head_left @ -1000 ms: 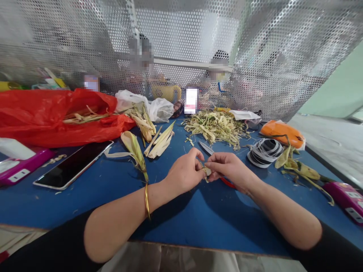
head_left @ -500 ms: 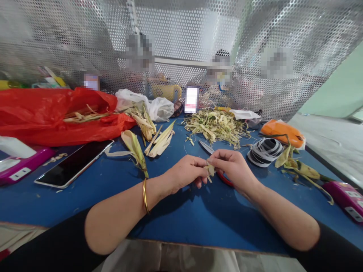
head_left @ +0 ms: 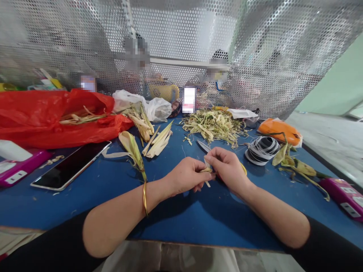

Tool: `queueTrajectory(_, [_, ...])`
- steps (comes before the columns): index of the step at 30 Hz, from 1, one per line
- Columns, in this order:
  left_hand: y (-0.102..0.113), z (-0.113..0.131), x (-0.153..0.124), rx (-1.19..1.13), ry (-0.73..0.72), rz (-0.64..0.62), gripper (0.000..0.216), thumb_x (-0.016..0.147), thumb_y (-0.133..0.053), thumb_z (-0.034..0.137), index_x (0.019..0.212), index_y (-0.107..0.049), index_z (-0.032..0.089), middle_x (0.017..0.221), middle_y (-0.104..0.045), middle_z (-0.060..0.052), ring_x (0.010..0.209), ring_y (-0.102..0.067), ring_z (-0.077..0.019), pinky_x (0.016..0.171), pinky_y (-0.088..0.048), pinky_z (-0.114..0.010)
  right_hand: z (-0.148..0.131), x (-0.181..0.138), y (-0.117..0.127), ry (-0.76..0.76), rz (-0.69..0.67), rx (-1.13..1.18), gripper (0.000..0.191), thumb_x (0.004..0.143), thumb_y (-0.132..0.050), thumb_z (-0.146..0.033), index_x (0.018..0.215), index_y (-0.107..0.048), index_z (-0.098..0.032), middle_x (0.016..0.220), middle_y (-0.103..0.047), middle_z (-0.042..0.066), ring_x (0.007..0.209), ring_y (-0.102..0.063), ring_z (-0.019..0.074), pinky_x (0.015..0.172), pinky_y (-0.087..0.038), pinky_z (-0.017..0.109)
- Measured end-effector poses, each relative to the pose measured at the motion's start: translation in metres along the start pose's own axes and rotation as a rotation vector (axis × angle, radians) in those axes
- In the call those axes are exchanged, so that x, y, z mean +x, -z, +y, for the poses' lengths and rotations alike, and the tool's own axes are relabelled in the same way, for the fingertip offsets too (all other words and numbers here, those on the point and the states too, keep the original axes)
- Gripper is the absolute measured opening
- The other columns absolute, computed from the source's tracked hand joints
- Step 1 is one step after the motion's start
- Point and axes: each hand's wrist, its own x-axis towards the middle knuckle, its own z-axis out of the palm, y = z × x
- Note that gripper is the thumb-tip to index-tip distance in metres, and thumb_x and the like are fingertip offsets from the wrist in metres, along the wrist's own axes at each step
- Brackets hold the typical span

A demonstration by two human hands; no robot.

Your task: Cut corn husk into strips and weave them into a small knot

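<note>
My left hand (head_left: 190,174) pinches a small pale piece of corn husk (head_left: 208,169) between thumb and fingers. My right hand (head_left: 226,165) meets it from the other side, thumb and forefinger closed on the upper end of the same husk. Under and behind my right hand lie scissors (head_left: 203,146); a blade and a bit of yellow handle show, the rest is covered. Left of my left hand rests a husk with its stalk (head_left: 132,152), and beyond it some flat husk leaves (head_left: 160,142).
Shredded husks (head_left: 214,124) are heaped at the back. A red plastic bag (head_left: 34,117), a phone (head_left: 70,166) and a purple power strip (head_left: 25,166) lie left. On the right are a ribbon roll (head_left: 261,151), an orange packet (head_left: 279,131) and another purple power strip (head_left: 342,194).
The husk piece has turned between my fingers, and a pale strip now stands up by my right fingertips. My right hand has shifted slightly left, uncovering yellow on the scissors' handle.
</note>
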Motion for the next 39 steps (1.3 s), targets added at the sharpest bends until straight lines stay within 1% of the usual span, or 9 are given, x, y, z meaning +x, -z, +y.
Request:
queueTrajectory(9, [0.004, -0.002, 0.004, -0.189, 0.010, 0.147, 0.023, 0.080, -0.061, 0.034, 0.067, -0.062, 0.015, 0.050, -0.053, 0.003, 0.043, -0.047, -0.0067, 0.044, -0.037, -0.018, -0.004, 0.007, 0.009, -0.020, 0.008, 0.083, 0.032, 0.077, -0.065, -0.049, 0.075, -0.058, -0.019, 0.059, -0.055, -0.003, 0.054, -0.051, 0.0113, 0.053, -0.041, 0.024])
queueTrajectory(14, [0.008, -0.005, 0.008, -0.200, 0.037, 0.179, 0.023, 0.078, -0.063, 0.032, 0.063, -0.060, 0.015, 0.051, -0.054, 0.002, 0.042, -0.048, -0.0064, 0.044, -0.038, -0.018, -0.003, 0.007, 0.008, -0.045, -0.109, 0.093, 0.035, 0.074, -0.069, -0.051, 0.068, -0.054, -0.019, 0.053, -0.055, -0.004, 0.046, -0.048, 0.0098, 0.050, -0.038, 0.024])
queueTrajectory(23, [0.009, -0.002, 0.006, -0.252, 0.060, 0.148, 0.024, 0.075, -0.063, 0.024, 0.054, -0.057, 0.015, 0.048, -0.054, 0.002, 0.038, -0.047, -0.0063, 0.047, -0.042, -0.021, 0.009, 0.015, 0.011, 0.021, 0.018, -0.052, 0.028, 0.082, -0.060, -0.045, 0.068, -0.052, -0.022, 0.049, -0.055, -0.004, 0.046, -0.049, 0.0133, 0.051, -0.038, 0.027])
queueTrajectory(26, [0.009, 0.000, 0.005, -0.366, 0.109, 0.145, 0.016, 0.076, -0.064, 0.024, 0.064, -0.063, 0.013, 0.052, -0.060, 0.000, 0.042, -0.055, -0.0089, 0.050, -0.045, -0.022, 0.005, 0.012, 0.015, 0.213, 0.110, -0.301, 0.020, 0.086, -0.057, -0.037, 0.074, -0.058, -0.021, 0.069, -0.064, 0.003, 0.064, -0.058, 0.0181, 0.061, -0.044, 0.031])
queueTrajectory(29, [0.010, 0.000, 0.006, -0.470, 0.139, 0.160, 0.015, 0.075, -0.067, 0.027, 0.073, -0.065, 0.013, 0.061, -0.066, -0.003, 0.052, -0.063, -0.0127, 0.060, -0.050, -0.026, -0.004, 0.004, 0.018, 0.641, 0.261, -0.613, 0.012, 0.088, -0.057, -0.027, 0.094, -0.065, -0.021, 0.096, -0.064, 0.008, 0.090, -0.059, 0.0222, 0.076, -0.044, 0.035])
queueTrajectory(31, [0.011, 0.000, 0.006, -0.521, 0.144, 0.166, 0.016, 0.074, -0.069, 0.028, 0.072, -0.064, 0.013, 0.064, -0.067, -0.003, 0.056, -0.064, -0.0128, 0.064, -0.051, -0.026, -0.010, -0.003, 0.018, 0.937, 0.220, -0.802, 0.013, 0.089, -0.055, -0.020, 0.097, -0.066, -0.023, 0.091, -0.064, 0.006, 0.085, -0.058, 0.0200, 0.078, -0.042, 0.036])
queueTrajectory(33, [0.010, -0.002, 0.007, -0.565, 0.136, 0.188, 0.015, 0.071, -0.070, 0.027, 0.069, -0.064, 0.013, 0.061, -0.064, 0.000, 0.055, -0.059, -0.0099, 0.062, -0.049, -0.023, -0.014, -0.008, 0.015, 1.154, 0.046, -0.998, 0.016, 0.091, -0.052, -0.015, 0.095, -0.066, -0.022, 0.082, -0.063, 0.004, 0.077, -0.055, 0.0172, 0.079, -0.039, 0.035])
queueTrajectory(36, [0.008, -0.006, 0.010, -0.586, 0.117, 0.246, 0.014, 0.067, -0.072, 0.023, 0.065, -0.063, 0.013, 0.059, -0.057, 0.004, 0.054, -0.051, -0.0067, 0.056, -0.042, -0.019, -0.014, -0.011, 0.008, 1.240, -0.155, -1.236, 0.020, 0.094, -0.047, -0.015, 0.096, -0.066, -0.018, 0.081, -0.063, 0.004, 0.076, -0.053, 0.0173, 0.080, -0.038, 0.036])
queueTrajectory(39, [0.007, -0.007, 0.011, -0.576, 0.120, 0.241, 0.015, 0.067, -0.071, 0.025, 0.065, -0.062, 0.013, 0.061, -0.056, 0.003, 0.057, -0.049, -0.0071, 0.054, -0.038, -0.018, -0.011, -0.010, 0.003, 1.248, -0.165, -1.343, 0.023, 0.096, -0.043, -0.015, 0.096, -0.066, -0.015, 0.083, -0.062, 0.006, 0.077, -0.052, 0.0187, 0.080, -0.036, 0.037])
